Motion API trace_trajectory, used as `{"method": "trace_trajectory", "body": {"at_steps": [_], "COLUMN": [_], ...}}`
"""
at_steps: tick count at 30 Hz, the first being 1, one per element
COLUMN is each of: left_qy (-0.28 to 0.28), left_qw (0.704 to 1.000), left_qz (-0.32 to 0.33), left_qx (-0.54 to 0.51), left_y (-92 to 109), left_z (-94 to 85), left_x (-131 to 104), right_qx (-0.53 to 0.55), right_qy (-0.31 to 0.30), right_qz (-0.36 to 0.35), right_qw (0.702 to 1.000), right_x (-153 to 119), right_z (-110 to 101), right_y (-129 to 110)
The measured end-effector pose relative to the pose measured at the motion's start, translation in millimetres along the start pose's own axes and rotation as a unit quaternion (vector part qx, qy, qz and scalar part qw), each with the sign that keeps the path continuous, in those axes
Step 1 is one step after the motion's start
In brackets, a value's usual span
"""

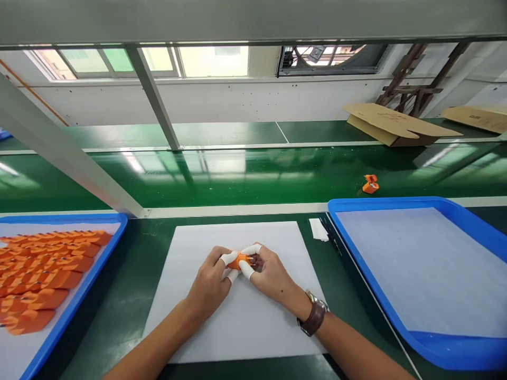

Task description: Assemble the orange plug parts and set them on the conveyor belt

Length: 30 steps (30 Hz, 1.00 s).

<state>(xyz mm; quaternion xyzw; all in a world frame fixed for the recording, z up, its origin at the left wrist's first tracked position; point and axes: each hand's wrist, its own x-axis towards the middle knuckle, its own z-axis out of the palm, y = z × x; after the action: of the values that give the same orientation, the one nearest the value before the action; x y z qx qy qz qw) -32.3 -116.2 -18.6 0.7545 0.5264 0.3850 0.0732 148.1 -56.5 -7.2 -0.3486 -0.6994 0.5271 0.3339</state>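
A small orange plastic part (236,262) is held up over the white sheet (237,327), between both hands. My left hand (212,282) pinches its left side with fingers in white finger cots. From the right, my right hand (267,269) closes on the same part, also with white cots on thumb and finger. Small metal-looking tips show at the part's right end. The fingers cover much of it, so its exact kind cannot be made out.
At left, a blue tray (79,295) carries rows of similar orange parts (47,269). A paper-lined blue tray (396,327) stands at right. Beyond lie an orange piece (371,184), a white scrap (318,229), dark thin tools (332,235) and cardboard (392,119). A metal post (71,148) slants at left.
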Motion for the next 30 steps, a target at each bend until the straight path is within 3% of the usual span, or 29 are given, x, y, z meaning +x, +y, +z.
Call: {"method": "trace_trajectory", "body": {"at_steps": [8,15,18,25,30], "left_qy": [0.0,0.017,0.015,-0.004,0.001], "left_qw": [1.0,0.995,0.995,0.992,0.971], "left_qz": [-0.009,0.076,0.08,-0.092,-0.145], "left_qx": [0.0,0.067,0.064,-0.084,-0.188], "left_y": [-3,2,4,1,-3], "left_z": [-0.7,-0.1,-0.7,-7.1,-11.8], "left_x": [1,2,3,8,12], "right_qx": [0.009,0.005,0.017,0.068,0.028], "right_qy": [-0.015,0.0,0.01,0.037,0.047], "right_qz": [0.002,0.012,0.023,0.044,0.03], "right_qw": [1.0,1.0,1.0,0.996,0.998], "right_x": [1,-1,0,4,7], "right_z": [-6,-3,-3,-8,-7], "right_y": [-3,-2,-3,-2,5]}}
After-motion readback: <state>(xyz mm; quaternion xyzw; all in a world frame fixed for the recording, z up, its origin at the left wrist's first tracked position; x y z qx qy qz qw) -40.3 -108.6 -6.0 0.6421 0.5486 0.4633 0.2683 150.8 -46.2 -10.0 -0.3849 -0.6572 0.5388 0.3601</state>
